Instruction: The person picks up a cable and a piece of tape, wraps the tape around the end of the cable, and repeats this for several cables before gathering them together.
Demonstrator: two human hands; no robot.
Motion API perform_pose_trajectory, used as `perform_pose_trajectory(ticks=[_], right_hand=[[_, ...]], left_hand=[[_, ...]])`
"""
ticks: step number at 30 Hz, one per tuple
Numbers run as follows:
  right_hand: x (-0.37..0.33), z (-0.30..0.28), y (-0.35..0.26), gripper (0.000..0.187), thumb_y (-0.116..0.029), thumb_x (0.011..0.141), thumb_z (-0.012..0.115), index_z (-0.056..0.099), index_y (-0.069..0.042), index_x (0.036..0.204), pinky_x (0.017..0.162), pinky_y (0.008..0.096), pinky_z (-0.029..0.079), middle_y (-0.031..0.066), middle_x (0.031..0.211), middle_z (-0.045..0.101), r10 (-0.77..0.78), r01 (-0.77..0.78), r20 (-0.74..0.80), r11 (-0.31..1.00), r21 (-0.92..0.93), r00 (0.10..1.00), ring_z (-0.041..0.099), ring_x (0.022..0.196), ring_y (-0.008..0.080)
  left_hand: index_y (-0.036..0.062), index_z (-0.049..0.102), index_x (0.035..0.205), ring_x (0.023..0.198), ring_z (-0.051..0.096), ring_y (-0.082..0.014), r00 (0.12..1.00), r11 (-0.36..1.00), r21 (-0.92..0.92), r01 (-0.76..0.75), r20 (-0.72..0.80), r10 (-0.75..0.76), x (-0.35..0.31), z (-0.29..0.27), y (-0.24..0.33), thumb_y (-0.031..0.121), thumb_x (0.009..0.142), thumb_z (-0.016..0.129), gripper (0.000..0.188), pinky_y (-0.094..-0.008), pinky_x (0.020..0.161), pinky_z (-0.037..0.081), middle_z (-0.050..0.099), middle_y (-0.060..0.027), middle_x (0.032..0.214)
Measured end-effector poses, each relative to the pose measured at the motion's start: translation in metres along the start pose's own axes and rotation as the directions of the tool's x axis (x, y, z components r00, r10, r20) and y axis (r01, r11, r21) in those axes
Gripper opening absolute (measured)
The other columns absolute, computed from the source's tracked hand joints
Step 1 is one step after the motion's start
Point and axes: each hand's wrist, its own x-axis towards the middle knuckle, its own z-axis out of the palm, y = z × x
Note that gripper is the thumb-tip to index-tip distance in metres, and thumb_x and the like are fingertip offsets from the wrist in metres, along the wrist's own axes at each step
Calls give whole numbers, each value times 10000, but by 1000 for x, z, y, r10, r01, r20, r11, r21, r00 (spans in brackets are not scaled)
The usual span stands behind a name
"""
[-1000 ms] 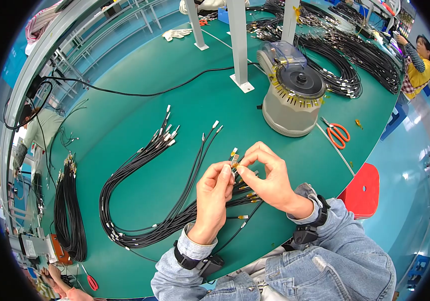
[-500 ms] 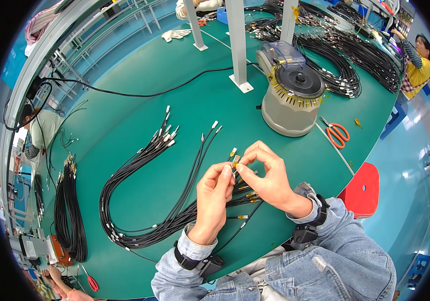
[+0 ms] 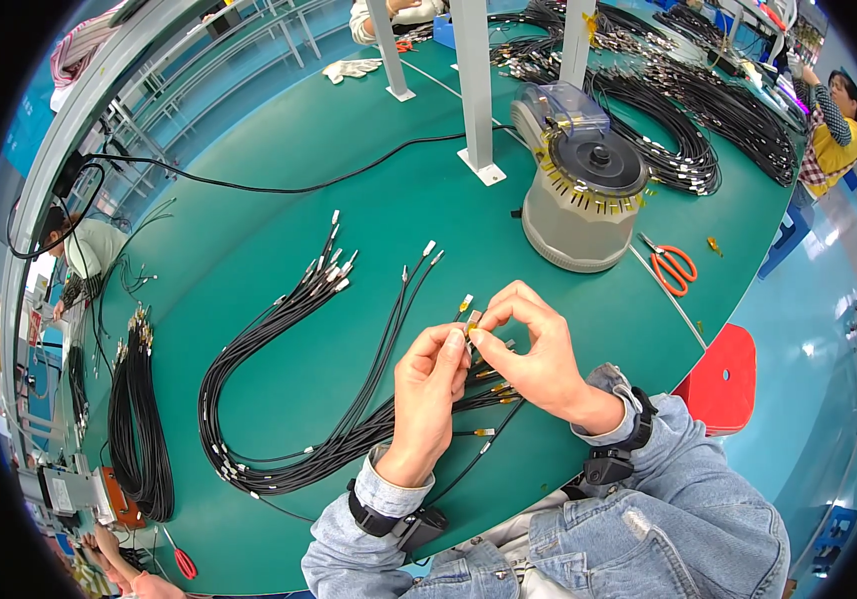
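Observation:
My left hand (image 3: 426,389) is closed, pinching the silver connector end of a black cable between thumb and forefinger. My right hand (image 3: 540,354) pinches a small piece of yellow tape (image 3: 473,326) at that connector. Both hands' fingertips meet there, hiding much of the plug. Below and beside them, a looped bundle of black cables (image 3: 211,399) lies on the green table (image 3: 318,225). Its far ends carry silver plugs (image 3: 338,270); several ends near my hands bear yellow tape. One taped plug (image 3: 465,302) sticks up just left of my right fingers.
A round tape dispenser (image 3: 576,225) with yellow strips on its rim stands ahead right. Orange-handled scissors (image 3: 672,270) lie beside it. More cables (image 3: 139,429) lie left, others far right. Metal posts (image 3: 475,90) rise from the table. A red stool (image 3: 728,379) stands right; co-workers sit around.
My hands stay nearly still at the connector, with only a slight shift of the fingertips. At the far left a co-worker's arm has come down to the table.

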Motion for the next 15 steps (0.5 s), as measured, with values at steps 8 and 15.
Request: perform_pose_trajectory(ticks=[8,15], right_hand=[[0,0,-1,57,4,738,638,581,-1,747,746,270,394,61,831,541,-17,17,13,999,47,1000,503,820,148],[-2,0,0,52,11,736,631,582,4,752,749,272,387,65,840,528,-36,34,27,997,69,999,493,824,147]], left_hand=[[43,579,991,508,308,8,1000,1000,17,-2,3,2,1,0,-1,185,927,516,168,-164,423,192,491,52,719],[45,577,983,509,305,7,1000,1000,25,-4,1,4,0,0,-1,187,929,514,164,-165,424,191,484,52,713]])
